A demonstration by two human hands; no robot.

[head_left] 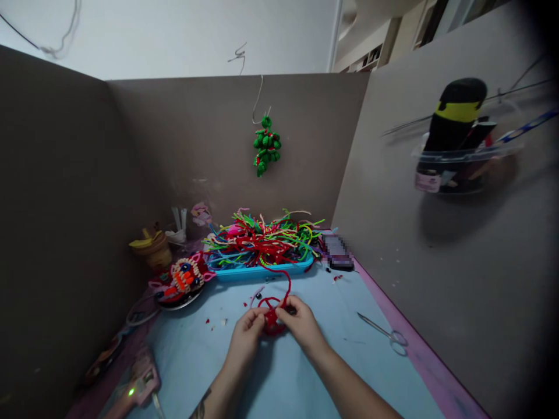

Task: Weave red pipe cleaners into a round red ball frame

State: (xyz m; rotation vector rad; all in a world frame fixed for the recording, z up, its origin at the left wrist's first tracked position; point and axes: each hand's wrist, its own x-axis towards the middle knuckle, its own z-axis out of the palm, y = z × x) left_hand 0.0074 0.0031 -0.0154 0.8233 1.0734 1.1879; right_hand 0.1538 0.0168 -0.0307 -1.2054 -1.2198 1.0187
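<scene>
Between my two hands is a red piece made of fuzzy pipe cleaner (pixel 274 330), looped and partly wound. My left hand (pixel 248 334) pinches its left side with thumb and fingers. On the other side, my right hand (pixel 301 323) is closed on it near the top right. A loose red strand rises from the piece and curves back toward the blue tray (pixel 262 272), which is heaped with many-coloured pipe cleaners (pixel 266 238). Just behind the piece lie a short lilac strand (pixel 257 295) and a small dark bead.
Scissors (pixel 384 333) lie at the right, a phone (pixel 338 251) behind them. At left stand a finished animal-face figure (pixel 186 279) on a dish and a glue gun (pixel 142 381) with a green light. Grey panels enclose the table; a green ornament (pixel 266 145) hangs at the back.
</scene>
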